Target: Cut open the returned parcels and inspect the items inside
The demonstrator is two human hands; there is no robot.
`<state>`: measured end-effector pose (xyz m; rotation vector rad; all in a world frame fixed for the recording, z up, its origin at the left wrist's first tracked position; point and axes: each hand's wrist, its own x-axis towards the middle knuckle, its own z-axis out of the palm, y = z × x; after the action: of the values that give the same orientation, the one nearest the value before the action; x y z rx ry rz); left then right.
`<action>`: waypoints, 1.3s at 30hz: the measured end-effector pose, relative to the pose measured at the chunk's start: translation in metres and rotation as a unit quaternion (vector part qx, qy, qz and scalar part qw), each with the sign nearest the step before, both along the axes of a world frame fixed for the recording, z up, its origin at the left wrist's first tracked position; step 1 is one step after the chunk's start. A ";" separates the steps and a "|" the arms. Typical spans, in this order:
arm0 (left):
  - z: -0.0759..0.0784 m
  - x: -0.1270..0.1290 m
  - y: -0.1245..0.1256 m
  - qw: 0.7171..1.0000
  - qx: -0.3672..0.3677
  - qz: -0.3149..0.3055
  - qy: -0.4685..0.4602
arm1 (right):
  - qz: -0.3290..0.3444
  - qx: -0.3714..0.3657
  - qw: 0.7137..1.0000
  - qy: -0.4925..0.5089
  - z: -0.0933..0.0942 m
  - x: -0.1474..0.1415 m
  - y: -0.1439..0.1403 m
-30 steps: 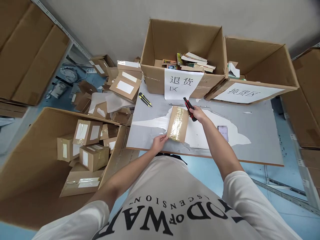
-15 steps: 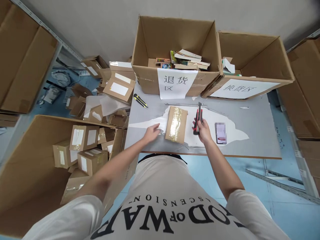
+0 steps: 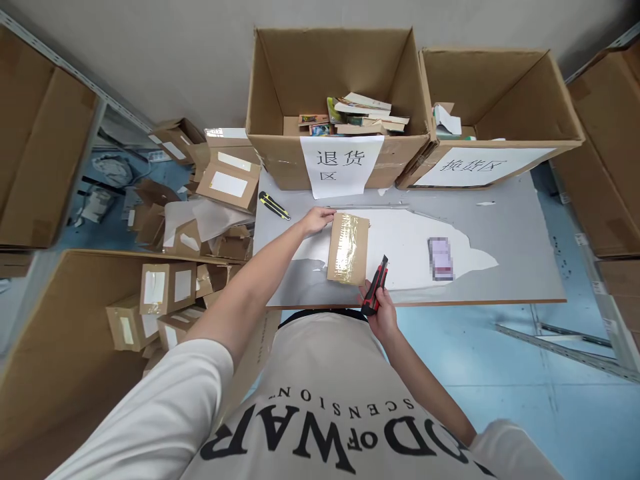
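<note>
A small taped cardboard parcel (image 3: 348,247) lies on the grey table (image 3: 510,220), near its front edge. My left hand (image 3: 317,220) rests on the parcel's far left corner, fingers laid against it. My right hand (image 3: 380,313) is at the table's front edge, closed around a red and black utility knife (image 3: 377,294) whose tip points at the parcel's near right corner.
A phone (image 3: 441,258) lies right of the parcel, a yellow utility knife (image 3: 273,205) at the table's left. Two labelled open cartons (image 3: 340,73) (image 3: 500,113) stand at the back. A big carton of parcels (image 3: 155,300) sits on the floor to the left.
My right hand brought the red knife from the parcel's far end, past its right side, to its near right corner. My left hand moved from the near left corner to the far left one.
</note>
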<state>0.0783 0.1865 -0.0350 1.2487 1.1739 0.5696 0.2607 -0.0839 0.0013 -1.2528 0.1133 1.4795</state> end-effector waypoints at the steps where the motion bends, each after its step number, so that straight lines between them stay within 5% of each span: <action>1: -0.001 -0.001 0.000 1.000 0.004 0.001 0.002 | -0.003 -0.003 1.000 -0.004 0.000 -0.002 0.002; 6: 0.007 -0.013 -0.001 0.999 0.038 -0.008 0.019 | 0.018 0.003 0.999 -0.040 0.004 0.011 0.014; 11: 0.026 -0.047 -0.025 0.992 0.112 0.031 0.058 | 0.153 0.020 0.981 -0.116 0.020 0.065 0.059; 16: 0.022 -0.072 -0.092 0.985 0.076 0.132 0.076 | 0.274 0.038 0.944 -0.183 0.039 0.104 0.136; 22: -0.005 -0.059 -0.178 0.973 0.020 0.226 0.046 | 0.359 0.049 0.905 -0.225 0.038 0.094 0.199; 27: -0.015 -0.052 -0.199 0.967 0.013 0.248 0.062 | 0.401 0.039 0.880 -0.252 0.024 0.087 0.203; 34: -0.013 -0.056 -0.192 0.969 0.028 0.229 0.092 | 0.382 0.057 0.900 -0.204 0.017 0.093 0.192; 39: 0.001 -0.064 -0.186 0.965 0.053 0.196 0.165 | 0.371 0.068 0.898 -0.228 0.016 0.102 0.186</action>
<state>0.0142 0.0003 -0.0339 1.2387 1.7117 0.7403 0.3622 0.1017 0.0169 -1.5776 -0.8556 1.7233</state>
